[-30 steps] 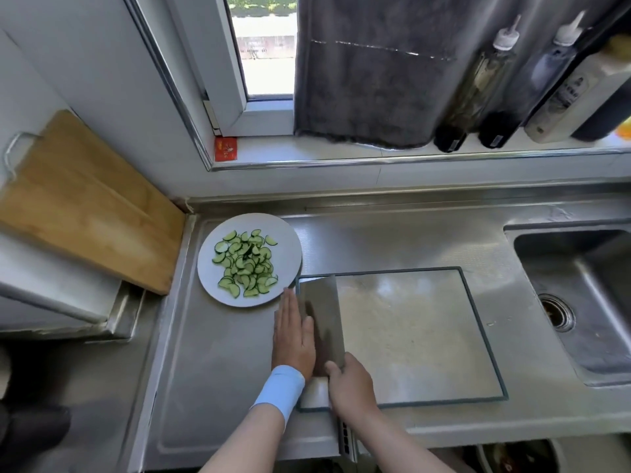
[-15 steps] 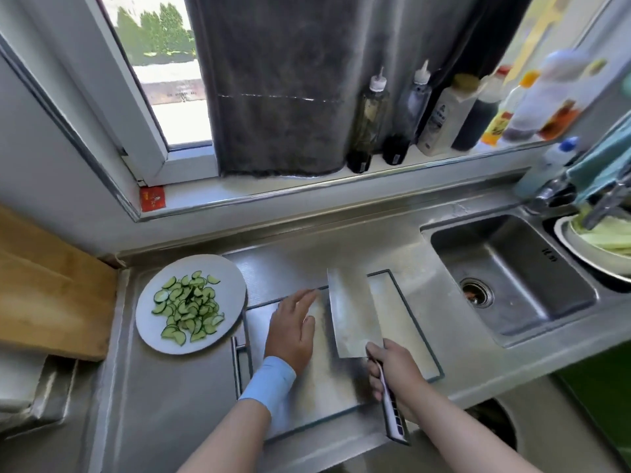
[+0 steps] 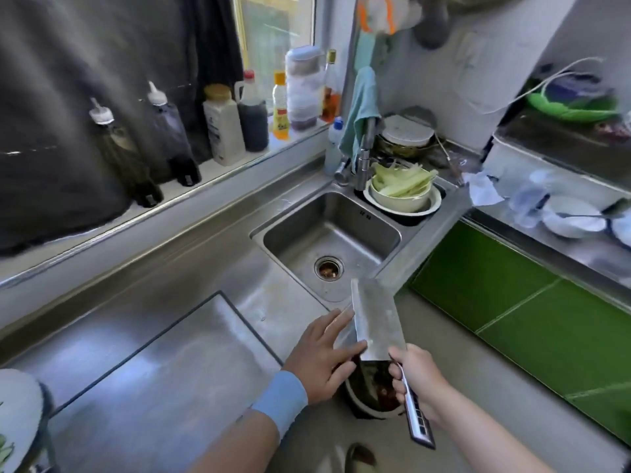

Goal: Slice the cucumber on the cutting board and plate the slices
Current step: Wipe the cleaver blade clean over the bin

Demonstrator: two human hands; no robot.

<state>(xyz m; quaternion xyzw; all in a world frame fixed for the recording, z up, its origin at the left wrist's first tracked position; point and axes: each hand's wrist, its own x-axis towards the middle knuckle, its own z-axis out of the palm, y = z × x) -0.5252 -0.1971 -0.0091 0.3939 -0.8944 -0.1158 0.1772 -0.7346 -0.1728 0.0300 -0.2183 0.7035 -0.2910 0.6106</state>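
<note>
Right hand: at the near right, forearm entering from the bottom edge. Its fingers are curled tight round the handle of the cleaver, thumb side up. The blade points away, toward the sink, with its flat face turned up and left.

Left hand: just left of the blade, back of the hand up, with a light blue wristband on the wrist. The fingers are straight and somewhat spread, and their tips lie against the blade's left face near the heel. Nothing is gripped.

Both hands are held past the near right edge of the counter, above a dark bin on the floor. The bin's contents look reddish, but they are too blurred to identify.

Cutting board: flat on the counter, left of both hands and apart from them.

Plate: cut off by the left edge at the near left, just beside the board's left end. The cucumber slices show only as a green sliver on it at the frame edge.

Far right of the sink, a bowl of pale green strips sits beside the tap. A row of bottles stands on the window sill.
</note>
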